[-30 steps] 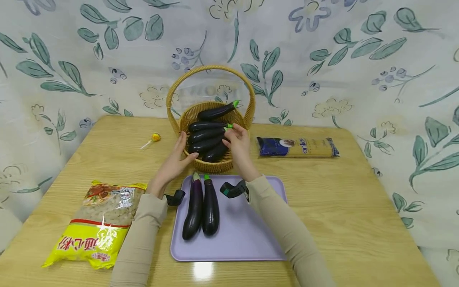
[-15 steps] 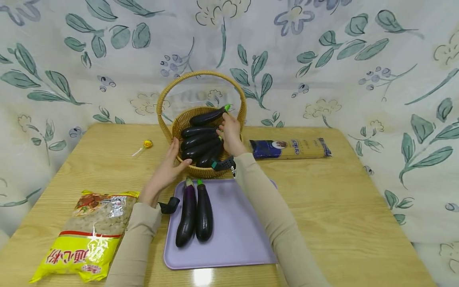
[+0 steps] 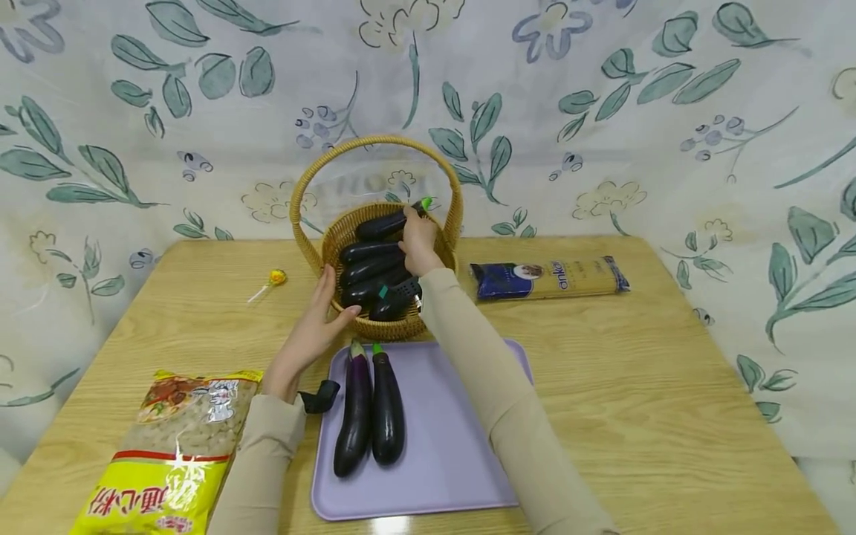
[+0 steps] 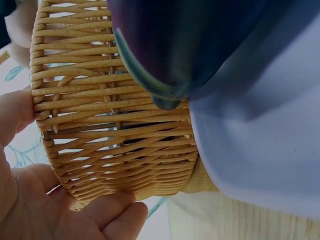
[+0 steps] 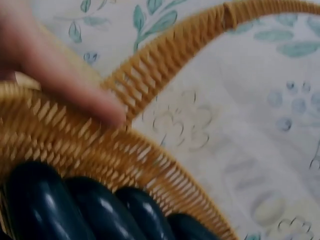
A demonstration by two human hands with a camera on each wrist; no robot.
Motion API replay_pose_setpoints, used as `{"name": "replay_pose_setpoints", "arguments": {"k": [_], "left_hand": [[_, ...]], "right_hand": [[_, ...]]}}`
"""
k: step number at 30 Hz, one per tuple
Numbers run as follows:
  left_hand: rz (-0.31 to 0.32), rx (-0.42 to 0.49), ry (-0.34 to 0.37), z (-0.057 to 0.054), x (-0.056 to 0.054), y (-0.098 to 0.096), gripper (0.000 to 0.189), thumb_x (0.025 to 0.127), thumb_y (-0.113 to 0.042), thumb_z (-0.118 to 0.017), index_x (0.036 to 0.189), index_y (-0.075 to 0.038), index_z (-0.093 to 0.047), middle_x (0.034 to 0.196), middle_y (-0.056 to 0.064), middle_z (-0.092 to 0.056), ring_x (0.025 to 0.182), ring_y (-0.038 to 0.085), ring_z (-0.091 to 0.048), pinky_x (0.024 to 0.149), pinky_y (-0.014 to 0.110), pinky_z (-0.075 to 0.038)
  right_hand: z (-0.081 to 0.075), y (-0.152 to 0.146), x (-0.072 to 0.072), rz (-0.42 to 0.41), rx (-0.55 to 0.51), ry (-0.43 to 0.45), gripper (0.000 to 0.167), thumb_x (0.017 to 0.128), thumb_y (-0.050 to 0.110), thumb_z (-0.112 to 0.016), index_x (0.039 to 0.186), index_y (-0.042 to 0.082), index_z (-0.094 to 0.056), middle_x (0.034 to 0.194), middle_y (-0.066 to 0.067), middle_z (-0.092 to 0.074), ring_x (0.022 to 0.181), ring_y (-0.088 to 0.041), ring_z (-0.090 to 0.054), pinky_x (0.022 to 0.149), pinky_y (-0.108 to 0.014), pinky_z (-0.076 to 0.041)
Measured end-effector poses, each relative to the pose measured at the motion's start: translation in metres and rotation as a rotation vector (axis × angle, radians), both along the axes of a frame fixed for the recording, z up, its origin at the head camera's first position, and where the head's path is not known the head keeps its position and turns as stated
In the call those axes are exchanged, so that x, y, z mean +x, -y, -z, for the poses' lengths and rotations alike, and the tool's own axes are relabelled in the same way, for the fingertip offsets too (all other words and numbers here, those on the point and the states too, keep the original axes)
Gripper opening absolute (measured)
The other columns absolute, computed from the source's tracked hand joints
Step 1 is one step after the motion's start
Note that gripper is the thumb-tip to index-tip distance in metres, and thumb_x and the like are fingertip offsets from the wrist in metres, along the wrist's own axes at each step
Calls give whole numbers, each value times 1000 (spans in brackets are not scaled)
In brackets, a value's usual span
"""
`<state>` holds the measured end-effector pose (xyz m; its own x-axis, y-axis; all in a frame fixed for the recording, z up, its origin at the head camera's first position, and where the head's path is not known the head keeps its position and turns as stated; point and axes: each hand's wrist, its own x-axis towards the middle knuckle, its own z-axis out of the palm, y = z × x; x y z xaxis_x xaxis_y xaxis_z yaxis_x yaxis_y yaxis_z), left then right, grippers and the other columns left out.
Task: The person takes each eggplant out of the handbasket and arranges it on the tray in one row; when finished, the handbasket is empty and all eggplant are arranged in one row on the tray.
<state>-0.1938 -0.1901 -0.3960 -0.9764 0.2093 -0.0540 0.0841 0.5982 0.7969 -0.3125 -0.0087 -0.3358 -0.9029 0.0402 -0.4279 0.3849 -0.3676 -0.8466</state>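
Note:
A wicker basket (image 3: 401,329) with a tall arched handle holds several dark eggplants (image 3: 371,269). My left hand (image 3: 310,334) grips the basket at its left front, thumb at the rim; in the left wrist view, fingers (image 4: 112,210) curl against the woven wall. Reaching into the back of the basket, my right hand (image 3: 420,241) lies over the topmost eggplant (image 3: 380,226), whose green stem end shows beyond the fingers. I cannot tell whether it pinches that eggplant. The right wrist view shows one blurred, straight finger (image 5: 75,95) near the handle's base.
A lilac tray (image 3: 455,461) in front of the basket bears two eggplants (image 3: 388,409) side by side. At left lie a yellow pasta bag (image 3: 167,446) and a lollipop (image 3: 276,278). A blue-and-gold spaghetti packet (image 3: 550,279) lies right of the basket. Patterned cloth (image 3: 535,96) hangs behind.
My right hand has moved from the middle eggplants' stem ends back and up to the topmost eggplant. My left hand keeps its place on the basket. The head view has shifted slightly.

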Motion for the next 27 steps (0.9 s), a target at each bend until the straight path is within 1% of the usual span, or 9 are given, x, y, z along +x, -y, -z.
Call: {"name": "replay_pose_setpoints", "arguments": {"k": [4, 6, 11, 14, 18, 19, 21, 23, 27], "left_hand": [[-12, -34, -11, -4, 1, 2, 88, 99, -41, -52, 155, -13, 10, 163, 5, 16, 151, 32, 9, 120, 58, -4], [-16, -47, -16, -5, 2, 2, 88, 99, -40, -52, 155, -11, 8, 163, 7, 14, 151, 33, 7, 120, 58, -5], [-28, -51, -11, -4, 4, -1, 87, 99, -40, -52, 156, -12, 7, 164, 7, 13, 151, 34, 4, 119, 58, -8], [-15, -53, 0, -5, 3, -3, 86, 99, -38, -53, 156, -12, 7, 164, 8, 13, 151, 34, 4, 119, 59, -8], [-13, -62, 1, -11, 3, 1, 86, 100, -36, -53, 156, -11, 8, 164, 8, 13, 151, 35, 5, 119, 60, -8], [-14, -68, -12, -12, 3, 1, 86, 99, -37, -53, 156, -11, 7, 164, 9, 12, 150, 36, 4, 118, 60, -8], [-19, -76, -33, -12, 2, 0, 86, 99, -38, -53, 156, -11, 6, 164, 10, 11, 150, 37, 3, 118, 60, -9], [-17, -79, -36, -9, 2, -3, 87, 99, -40, -53, 156, -11, 6, 164, 10, 10, 150, 37, 2, 119, 59, -9], [-23, -60, -4, -6, 1, -6, 88, 99, -40, -53, 156, -12, 8, 164, 9, 13, 150, 37, 4, 118, 60, -9]], "right_hand": [[3, 1, -9, 3, 24, 70, 68, 103, 39, -43, 157, 18, -7, 163, -3, -15, 141, -34, -36, 118, -42, -29], [6, 2, -12, 11, 26, 93, 71, 103, 40, -43, 157, 19, -3, 163, -4, -16, 140, -34, -38, 118, -42, -29], [18, 6, -20, 28, 32, 74, 74, 102, 39, -45, 157, 16, 0, 163, -7, -13, 138, -36, -39, 116, -43, -32], [23, 9, -27, 57, 37, 99, 79, 102, 38, -46, 157, 16, 5, 162, -8, -13, 133, -34, -42, 114, -42, -34], [21, 20, -35, 75, 13, 137, 88, 100, 37, -51, 155, 16, 14, 163, -9, -7, 143, -29, -31, 118, -43, -28], [20, 23, -37, 84, 8, 135, 88, 99, 36, -52, 155, 14, 11, 164, -9, -5, 147, -28, -26, 119, -45, -26], [20, 25, -42, 115, 11, 121, 84, 99, 31, -55, 155, 12, 5, 163, -11, -8, 149, -28, -21, 119, -46, -26], [24, 25, -45, 144, 42, 112, 80, 98, 25, -56, 155, 10, -2, 162, -11, -13, 148, -28, -24, 118, -45, -28], [33, 23, -48, 132, 117, 85, 74, 99, 17, -54, 155, 10, -6, 161, -11, -16, 148, -27, -24, 118, -42, -30]]}}
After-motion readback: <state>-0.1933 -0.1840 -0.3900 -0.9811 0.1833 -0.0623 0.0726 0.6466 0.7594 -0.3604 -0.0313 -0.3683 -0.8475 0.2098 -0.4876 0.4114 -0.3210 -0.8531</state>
